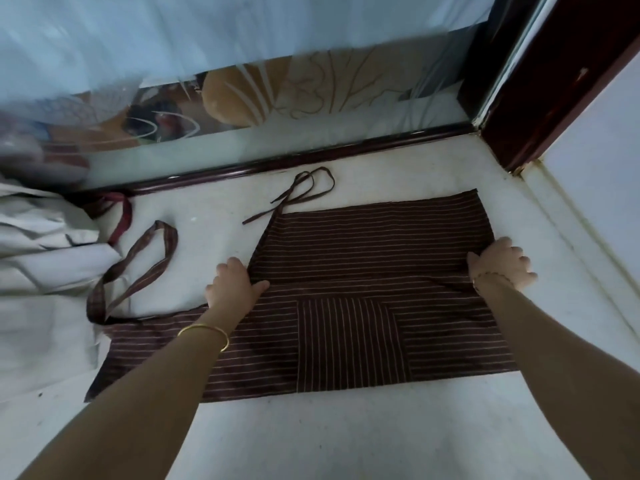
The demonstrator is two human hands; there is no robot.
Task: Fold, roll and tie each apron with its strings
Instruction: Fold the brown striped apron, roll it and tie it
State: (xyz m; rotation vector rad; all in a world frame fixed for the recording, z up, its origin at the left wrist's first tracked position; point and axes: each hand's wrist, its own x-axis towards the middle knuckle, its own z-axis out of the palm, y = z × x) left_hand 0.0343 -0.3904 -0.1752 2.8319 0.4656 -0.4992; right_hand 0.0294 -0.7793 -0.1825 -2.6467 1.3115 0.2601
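— Brown striped apron [346, 258], location?
— Flat on the floor [346, 438], just before the dark sill [277, 163]; strings [304, 188] nearest it.
— Hands?
— Left hand [232, 289] and right hand [498, 263] each pinch the folded edge.

Apron [363, 368] flat on floor [346, 438], with a folded-over layer on its far part and the pocket [349, 341] on the near part. Left grip [235, 289] at that layer's left edge, right grip [498, 263] at its right edge. Tie strings [304, 192] on floor behind apron's far-left corner. Neck loop [138, 268] left of apron. Cloth pile [45, 265] far left. Door rail [311, 157] behind all, door frame [540, 98] rear right.
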